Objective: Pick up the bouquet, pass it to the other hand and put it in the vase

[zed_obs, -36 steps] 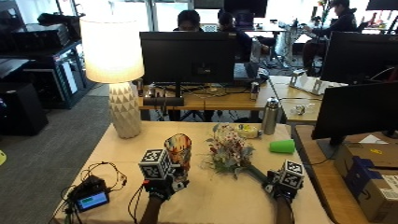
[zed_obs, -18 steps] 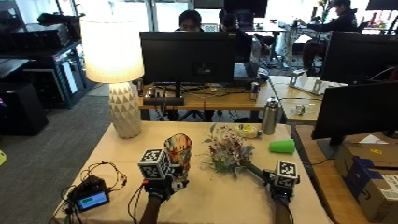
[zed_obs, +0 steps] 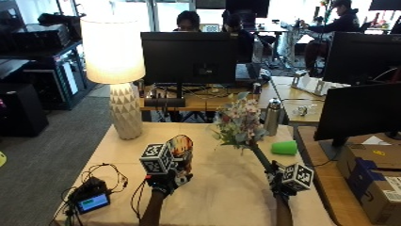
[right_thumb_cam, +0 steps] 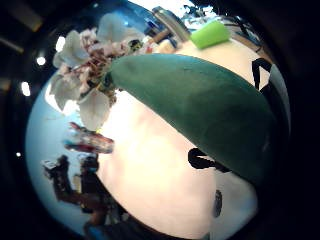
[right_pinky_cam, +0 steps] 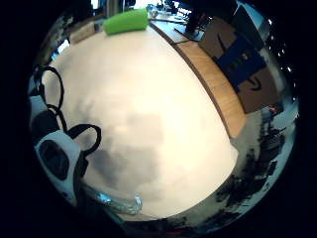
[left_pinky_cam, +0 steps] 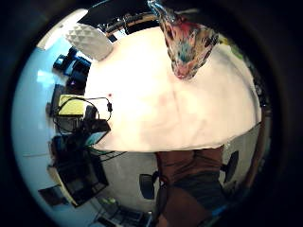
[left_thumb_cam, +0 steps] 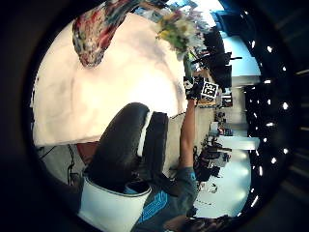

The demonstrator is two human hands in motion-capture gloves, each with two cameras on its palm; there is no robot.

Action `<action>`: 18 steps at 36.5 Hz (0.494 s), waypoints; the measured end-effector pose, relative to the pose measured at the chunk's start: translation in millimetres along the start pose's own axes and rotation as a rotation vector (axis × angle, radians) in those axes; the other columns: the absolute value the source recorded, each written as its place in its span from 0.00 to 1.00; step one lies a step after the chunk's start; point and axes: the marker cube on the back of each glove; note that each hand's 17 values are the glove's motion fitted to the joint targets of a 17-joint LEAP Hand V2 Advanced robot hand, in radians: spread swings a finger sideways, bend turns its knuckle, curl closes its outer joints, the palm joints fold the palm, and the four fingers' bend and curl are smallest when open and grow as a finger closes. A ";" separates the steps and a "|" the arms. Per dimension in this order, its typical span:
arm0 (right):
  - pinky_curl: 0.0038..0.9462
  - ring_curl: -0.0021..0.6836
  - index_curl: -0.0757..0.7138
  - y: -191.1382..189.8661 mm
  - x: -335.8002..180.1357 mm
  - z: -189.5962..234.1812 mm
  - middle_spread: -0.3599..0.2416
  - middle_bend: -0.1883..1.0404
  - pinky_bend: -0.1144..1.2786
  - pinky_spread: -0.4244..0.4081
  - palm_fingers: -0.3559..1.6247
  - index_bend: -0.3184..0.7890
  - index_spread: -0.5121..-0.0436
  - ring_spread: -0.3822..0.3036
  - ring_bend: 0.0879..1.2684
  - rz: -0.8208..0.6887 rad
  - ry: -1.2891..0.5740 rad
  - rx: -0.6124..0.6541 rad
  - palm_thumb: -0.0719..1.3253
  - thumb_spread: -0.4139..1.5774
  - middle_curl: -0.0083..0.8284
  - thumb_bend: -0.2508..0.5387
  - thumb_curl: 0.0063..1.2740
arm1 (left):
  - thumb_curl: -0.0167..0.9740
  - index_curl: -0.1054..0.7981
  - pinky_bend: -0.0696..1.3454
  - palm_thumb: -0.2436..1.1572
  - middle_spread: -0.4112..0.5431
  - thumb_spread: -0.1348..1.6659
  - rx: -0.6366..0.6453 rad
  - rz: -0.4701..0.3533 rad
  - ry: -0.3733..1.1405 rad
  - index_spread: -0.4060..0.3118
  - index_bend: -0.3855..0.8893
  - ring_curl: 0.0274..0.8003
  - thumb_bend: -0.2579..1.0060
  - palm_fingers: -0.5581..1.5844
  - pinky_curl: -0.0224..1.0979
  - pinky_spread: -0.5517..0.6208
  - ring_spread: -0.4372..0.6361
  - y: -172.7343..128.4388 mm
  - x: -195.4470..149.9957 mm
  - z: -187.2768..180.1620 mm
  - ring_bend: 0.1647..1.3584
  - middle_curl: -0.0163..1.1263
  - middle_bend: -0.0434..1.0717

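Two hands are up over the table: left hand [zed_obs: 168, 181] grips the multicoloured vase [zed_obs: 180, 153] near the table's middle, right hand [zed_obs: 283, 181] holds the bouquet [zed_obs: 239, 123] aloft by its green stem. Judged best: bring the stem across to the left slowly, blooms upright. Flowers pale, clustered.

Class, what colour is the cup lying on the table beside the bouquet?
Bright green; the cup shows best in the outside view, on the table.

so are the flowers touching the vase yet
Apart. The outside view shows the bouquet raised in the right hand, with bare table between it and the vase held by the left hand.
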 end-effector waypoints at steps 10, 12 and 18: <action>0.52 0.82 0.61 12.1 -105.7 -90.2 0.30 0.75 0.64 0.19 0.88 0.47 0.52 0.29 0.77 -0.105 -0.617 0.134 0.73 0.57 0.70 0.29 0.46 | 0.30 0.42 0.31 0.26 0.54 0.67 0.166 0.263 0.406 0.43 0.41 0.29 0.19 0.37 0.32 0.87 0.78 -30.8 69.4 -50.1 0.33 0.31 0.23; 0.52 0.83 0.62 15.8 -124.7 -92.4 0.30 0.75 0.65 0.18 0.87 0.47 0.51 0.29 0.78 -0.140 -0.707 0.124 0.73 0.57 0.70 0.29 0.46 | 0.30 0.42 0.32 0.27 0.54 0.67 0.156 0.320 0.540 0.43 0.41 0.30 0.19 0.39 0.32 0.86 0.75 -39.3 84.3 -55.5 0.34 0.31 0.23; 0.52 0.83 0.66 32.7 -175.6 -91.9 0.30 0.76 0.65 0.18 0.87 0.47 0.51 0.29 0.78 -0.210 -0.953 0.049 0.72 0.56 0.71 0.29 0.48 | 0.33 0.42 0.33 0.33 0.49 0.66 0.069 0.412 0.831 0.44 0.39 0.32 0.21 0.44 0.33 0.81 0.67 -57.4 120.1 -67.3 0.36 0.32 0.23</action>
